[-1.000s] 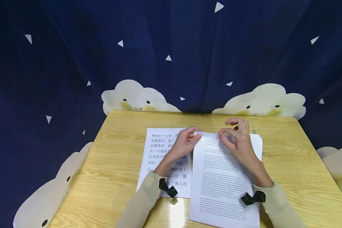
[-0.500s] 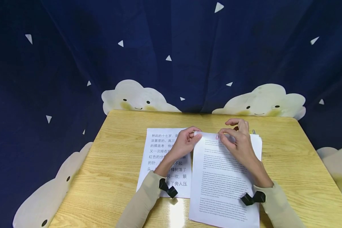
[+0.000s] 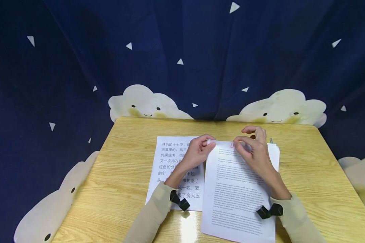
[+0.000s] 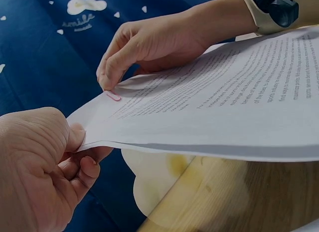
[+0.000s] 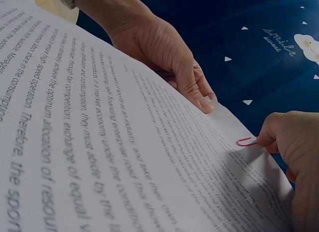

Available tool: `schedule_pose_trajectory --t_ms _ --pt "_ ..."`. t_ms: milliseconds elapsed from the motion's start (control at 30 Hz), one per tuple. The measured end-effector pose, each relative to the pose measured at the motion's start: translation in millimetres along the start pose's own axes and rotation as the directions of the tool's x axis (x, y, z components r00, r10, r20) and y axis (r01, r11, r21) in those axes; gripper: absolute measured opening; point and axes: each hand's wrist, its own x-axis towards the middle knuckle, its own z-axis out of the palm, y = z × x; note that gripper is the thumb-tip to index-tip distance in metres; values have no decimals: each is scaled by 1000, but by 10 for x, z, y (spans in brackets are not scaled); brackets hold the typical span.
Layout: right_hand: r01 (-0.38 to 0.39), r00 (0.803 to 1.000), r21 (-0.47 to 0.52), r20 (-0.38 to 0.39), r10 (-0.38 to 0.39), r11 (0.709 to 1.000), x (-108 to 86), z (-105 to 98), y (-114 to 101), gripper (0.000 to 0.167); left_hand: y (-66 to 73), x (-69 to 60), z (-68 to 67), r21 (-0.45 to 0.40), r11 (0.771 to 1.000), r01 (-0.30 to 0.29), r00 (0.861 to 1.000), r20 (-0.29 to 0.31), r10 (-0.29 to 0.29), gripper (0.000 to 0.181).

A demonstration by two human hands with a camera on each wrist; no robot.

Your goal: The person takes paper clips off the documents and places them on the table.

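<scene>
A printed sheet of paper (image 3: pixel 234 195), with small lines of English text, is lifted at its top edge. My left hand (image 3: pixel 200 148) pinches its top left corner between thumb and fingers. A pink paper clip (image 5: pixel 245 141) sits over the top edge, to the right of that corner. My right hand (image 3: pixel 255 148) pinches the outer end of this clip between thumb and forefinger, its other fingers raised. In the left wrist view, the clip's loop lies flat against the printed face. How far the clip reaches behind the paper is hidden.
A large-print Chinese page (image 3: pixel 162 168) lies on the wooden table (image 3: pixel 121 162) at left, partly under my left forearm. More white sheets (image 3: pixel 274 155) lie under the lifted paper at right, with a metallic clip (image 3: pixel 271 140) at their top edge. A dark blue curtain (image 3: pixel 182 33) hangs behind.
Both hands stay almost in place, pinching the paper and the clip. The lower edge of the lifted sheet has shifted very slightly left.
</scene>
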Motion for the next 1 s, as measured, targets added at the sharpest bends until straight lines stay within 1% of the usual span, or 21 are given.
schedule_pose_trajectory --t_ms 67,133,200,267,300,433,667,800,900,1000 --pt "6 999 17 -39 -5 1000 11 -14 3 5 -9 3 -8 20 1000 -7 1000 -1 7 18" --pt "19 997 34 -77 -16 999 32 -43 7 5 -24 4 -24 12 1000 -9 1000 -11 9 17" --pt "34 995 45 -96 -30 998 55 -71 10 6 -36 -1 -46 2 1000 -11 999 -32 11 16" --pt "44 996 47 -81 -40 998 81 -91 7 6 -44 -8 -70 -7 1000 -15 998 -54 15 16" --pt "46 997 44 -66 -43 998 88 -94 4 6 -43 -11 -78 -19 1000 -15 998 -57 14 16" --pt "34 999 30 -12 -34 999 101 -87 -12 8 -54 -10 -90 -10 1000 -12 998 -57 12 17" --pt "8 1000 62 -29 -6 998 101 -136 -7 10 -77 -2 -62 -9 1000 12 997 -82 -13 18" --pt "-17 1000 53 -2 17 998 95 -166 17 7 -70 6 -45 -27 999 34 995 -98 -36 18" --pt "-34 999 43 18 34 998 86 -187 37 9 -72 20 -38 -36 998 46 993 -111 -49 18" --pt "-45 999 33 28 44 998 84 -210 47 13 -79 30 -31 -36 998 44 992 -119 -48 17"
